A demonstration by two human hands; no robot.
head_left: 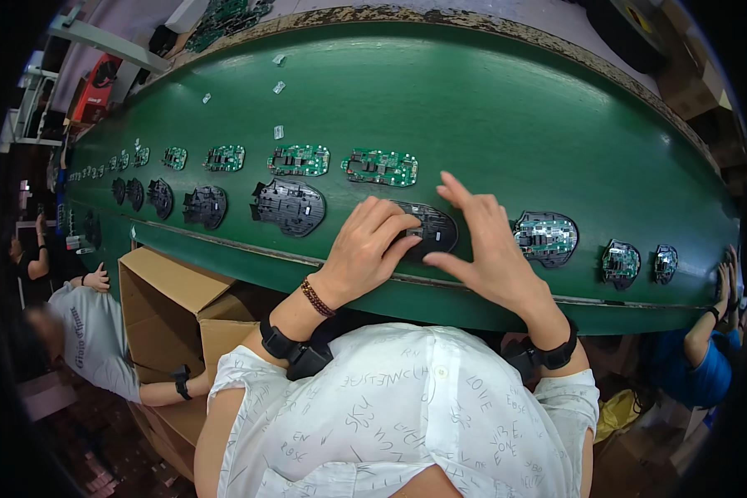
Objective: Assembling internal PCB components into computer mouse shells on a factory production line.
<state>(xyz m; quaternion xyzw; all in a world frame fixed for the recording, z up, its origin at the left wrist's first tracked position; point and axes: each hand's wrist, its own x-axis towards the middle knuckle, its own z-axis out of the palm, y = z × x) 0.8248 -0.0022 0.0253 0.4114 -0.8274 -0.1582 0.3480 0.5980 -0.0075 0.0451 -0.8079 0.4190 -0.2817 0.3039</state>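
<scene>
In front of me on the green conveyor belt (473,108) lies a black plastic shell (441,230), rounded at its right end. My left hand (368,246) is closed on its left part, with thumb and fingers pinching over it and hiding that side. Just right of the shell, my right hand (494,249) is open, thumb and index finger spread apart with nothing between them. A green circuit board (381,168) lies beyond my left hand. To the right sits a shell with a circuit board in it (546,238).
Leftward runs a row of green circuit boards (299,159) above a row of black shells (287,207). Two more board-fitted shells (620,263) lie farther right. An open cardboard box (170,286) stands below the belt edge. Co-workers (91,336) are at both ends.
</scene>
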